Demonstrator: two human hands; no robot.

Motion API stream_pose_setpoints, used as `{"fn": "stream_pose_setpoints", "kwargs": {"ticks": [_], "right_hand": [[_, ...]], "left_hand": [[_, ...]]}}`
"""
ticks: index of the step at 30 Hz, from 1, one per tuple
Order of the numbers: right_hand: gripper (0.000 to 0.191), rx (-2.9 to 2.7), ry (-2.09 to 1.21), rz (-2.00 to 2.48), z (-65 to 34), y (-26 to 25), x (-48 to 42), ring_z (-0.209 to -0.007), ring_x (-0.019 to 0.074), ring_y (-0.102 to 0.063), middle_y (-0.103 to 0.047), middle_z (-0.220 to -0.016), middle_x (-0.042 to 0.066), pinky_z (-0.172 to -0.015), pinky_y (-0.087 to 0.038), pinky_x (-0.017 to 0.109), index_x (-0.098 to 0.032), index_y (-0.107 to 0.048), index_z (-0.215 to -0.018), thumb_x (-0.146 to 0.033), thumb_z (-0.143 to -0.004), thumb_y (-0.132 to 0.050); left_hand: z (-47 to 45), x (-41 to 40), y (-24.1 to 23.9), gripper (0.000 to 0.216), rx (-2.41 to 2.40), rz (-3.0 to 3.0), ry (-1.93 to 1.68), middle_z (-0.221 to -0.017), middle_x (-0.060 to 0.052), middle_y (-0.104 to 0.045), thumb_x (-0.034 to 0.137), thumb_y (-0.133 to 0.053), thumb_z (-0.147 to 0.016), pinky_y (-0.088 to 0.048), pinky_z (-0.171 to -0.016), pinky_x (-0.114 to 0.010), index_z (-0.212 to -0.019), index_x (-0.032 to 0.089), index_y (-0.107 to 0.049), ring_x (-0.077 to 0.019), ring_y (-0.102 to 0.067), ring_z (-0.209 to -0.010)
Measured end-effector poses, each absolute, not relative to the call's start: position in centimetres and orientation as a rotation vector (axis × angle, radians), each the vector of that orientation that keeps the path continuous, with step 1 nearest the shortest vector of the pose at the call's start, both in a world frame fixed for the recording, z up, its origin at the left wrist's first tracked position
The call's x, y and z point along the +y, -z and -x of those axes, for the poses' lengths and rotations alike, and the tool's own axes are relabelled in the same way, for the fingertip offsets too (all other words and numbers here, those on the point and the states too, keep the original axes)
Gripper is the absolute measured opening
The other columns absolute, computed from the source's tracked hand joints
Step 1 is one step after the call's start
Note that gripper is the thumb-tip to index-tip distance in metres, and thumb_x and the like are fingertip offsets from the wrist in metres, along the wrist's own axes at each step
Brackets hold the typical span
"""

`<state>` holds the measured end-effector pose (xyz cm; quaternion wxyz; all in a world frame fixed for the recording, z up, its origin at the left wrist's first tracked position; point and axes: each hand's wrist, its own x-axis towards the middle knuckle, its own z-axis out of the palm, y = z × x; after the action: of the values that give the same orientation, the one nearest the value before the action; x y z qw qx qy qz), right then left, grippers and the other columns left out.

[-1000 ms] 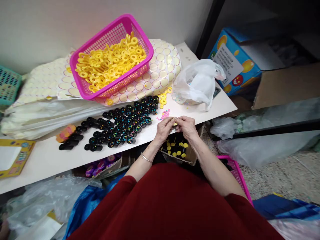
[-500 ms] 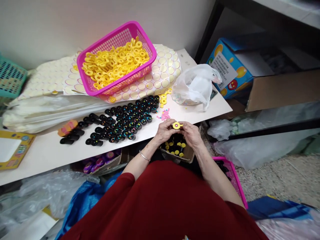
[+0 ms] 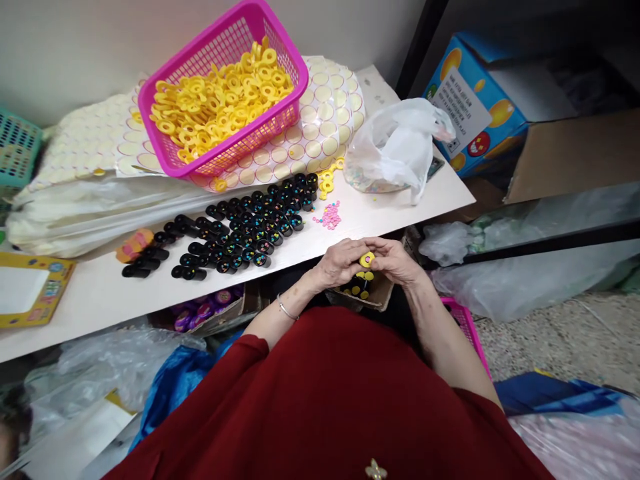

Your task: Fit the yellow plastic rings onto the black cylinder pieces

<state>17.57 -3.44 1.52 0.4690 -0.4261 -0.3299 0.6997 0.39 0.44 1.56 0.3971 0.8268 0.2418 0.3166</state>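
Note:
Between my hands, over the table's front edge, is a yellow ring-shaped plastic piece point(image 3: 367, 261) with a pink centre. My right hand point(image 3: 397, 261) pinches it from the right with bent fingers. My left hand point(image 3: 341, 264) closes on its left side, fingertips meeting those of the right hand. Whatever lies under the ring is hidden by the fingers. Just below, a small cardboard box point(image 3: 379, 299) contains black pieces with yellow round tops point(image 3: 356, 291). On the table beyond my hands lie small pink beads point(image 3: 331, 217) and a few loose yellow ring pieces point(image 3: 326, 181).
Many black tubes point(image 3: 249, 255) with coloured bits inside stand left of the beads. A pink basket point(image 3: 150, 137) of yellow rings sits behind them on sticker sheets point(image 3: 345, 100). A white plastic bag point(image 3: 395, 163) and a blue carton point(image 3: 465, 110) are at the right.
My hands have moved slightly right and closer together. The yellow piece has turned, so its side tab no longer shows, and the fingers cover more of it. The camera view has shifted a little.

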Motion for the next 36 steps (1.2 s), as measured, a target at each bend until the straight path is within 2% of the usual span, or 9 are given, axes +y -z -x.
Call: {"fn": "stream_pose_setpoints", "kwargs": {"ticks": [7, 11, 15, 18, 21, 24, 27, 33, 36], "right_hand": [[0.049, -0.859, -1.638, 1.127, -17.5, -1.6, -3.8, -0.073, 0.0138, -0.062, -0.07, -0.08, 0.0, -0.068, -0.051, 0.027, -0.017, -0.07, -0.087, -0.022, -0.04, -0.087], [0.042, -0.824, -1.562, 1.129, -16.8, 0.1, -4.1, -0.071, 0.0127, -0.06, -0.067, -0.078, 0.0, -0.068, -0.05, 0.026, -0.018, -0.068, -0.082, -0.025, -0.044, -0.085], [0.047, -0.965, -1.619, 1.212, -16.6, 2.6, -4.2, -0.081, 0.0149, -0.061, -0.068, -0.087, 0.001, -0.077, -0.049, 0.029, -0.017, -0.067, -0.094, -0.027, -0.05, -0.081], [0.053, -1.247, -1.612, 1.425, -16.7, 4.5, -3.8, -0.087, 0.018, -0.061, -0.067, -0.095, 0.003, -0.08, -0.048, 0.032, -0.016, -0.066, -0.101, -0.025, -0.05, -0.079], [0.045, -1.614, -1.494, 1.789, -16.4, 6.1, -3.1, -0.086, 0.0212, -0.062, -0.068, -0.094, 0.007, -0.075, -0.049, 0.031, -0.012, -0.066, -0.103, -0.025, -0.06, -0.073], [0.033, -1.966, -1.411, 2.016, -15.2, 7.3, -2.2, -0.095, 0.026, -0.063, -0.069, -0.097, 0.014, -0.076, -0.048, 0.031, -0.011, -0.068, -0.096, -0.022, -0.065, -0.072], [0.018, -2.076, -1.435, 2.068, -13.6, 8.0, -1.7, -0.095, 0.0284, -0.064, -0.07, -0.093, 0.015, -0.076, -0.048, 0.032, -0.013, -0.069, -0.079, -0.021, -0.065, -0.074], [0.018, -2.194, -1.475, 2.061, -12.9, 7.4, -1.7, -0.088, 0.0268, -0.067, -0.071, -0.083, 0.012, -0.073, -0.049, 0.031, -0.014, -0.065, -0.067, -0.01, -0.054, -0.077], [0.02, -2.222, -1.564, 1.96, -14.4, 5.2, -1.5, -0.073, 0.0218, -0.066, -0.069, -0.07, 0.007, -0.064, -0.048, 0.028, -0.015, -0.064, -0.067, -0.01, -0.052, -0.076]], "left_hand": [[-1.2, -0.3, -0.6, 0.032, 0.572, -2.295, -0.76, -0.082, -0.01, -0.063, 0.037, -0.04, -0.091, -0.042, -0.076, -0.032, -0.082, 0.018, -0.064, -0.0183, -0.056, -0.078], [-1.4, -0.3, 0.5, 0.027, 0.562, -2.281, -0.739, -0.076, -0.009, -0.06, 0.034, -0.043, -0.09, -0.042, -0.074, -0.032, -0.078, 0.018, -0.061, -0.0181, -0.056, -0.077], [0.3, 0.0, 0.9, 0.019, 0.551, -2.275, -0.713, -0.089, -0.01, -0.065, 0.028, -0.05, -0.085, -0.045, -0.079, -0.033, -0.094, 0.018, -0.063, -0.0183, -0.058, -0.085], [2.8, 0.5, 0.4, 0.028, 0.848, -2.35, -0.885, -0.102, -0.012, -0.066, 0.024, -0.051, -0.078, -0.046, -0.082, -0.038, -0.103, 0.017, -0.064, -0.0206, -0.059, -0.089], [5.0, 1.5, -0.5, 0.027, 1.368, -2.365, -0.993, -0.112, -0.015, -0.064, 0.024, -0.052, -0.076, -0.042, -0.089, -0.044, -0.099, 0.016, -0.066, -0.0264, -0.057, -0.099], [6.0, 2.8, -1.7, 0.031, 1.794, -2.313, -0.871, -0.132, -0.019, -0.054, 0.026, -0.057, -0.076, -0.034, -0.097, -0.05, -0.104, 0.015, -0.065, -0.0348, -0.046, -0.12], [6.2, 3.8, -2.6, 0.034, 1.881, -2.36, -0.689, -0.14, -0.02, -0.046, 0.024, -0.056, -0.077, -0.029, -0.099, -0.053, -0.11, 0.015, -0.062, -0.0383, -0.036, -0.131], [6.7, 4.4, -3.0, 0.027, 1.808, -2.503, -0.594, -0.137, -0.018, -0.05, 0.013, -0.049, -0.078, -0.03, -0.095, -0.054, -0.1, 0.016, -0.064, -0.0382, -0.037, -0.13], [6.5, 4.1, -3.0, 0.022, 1.735, -2.561, -0.642, -0.128, -0.015, -0.057, 0.013, -0.049, -0.079, -0.033, -0.093, -0.05, -0.095, 0.017, -0.064, -0.0345, -0.042, -0.126]]}}
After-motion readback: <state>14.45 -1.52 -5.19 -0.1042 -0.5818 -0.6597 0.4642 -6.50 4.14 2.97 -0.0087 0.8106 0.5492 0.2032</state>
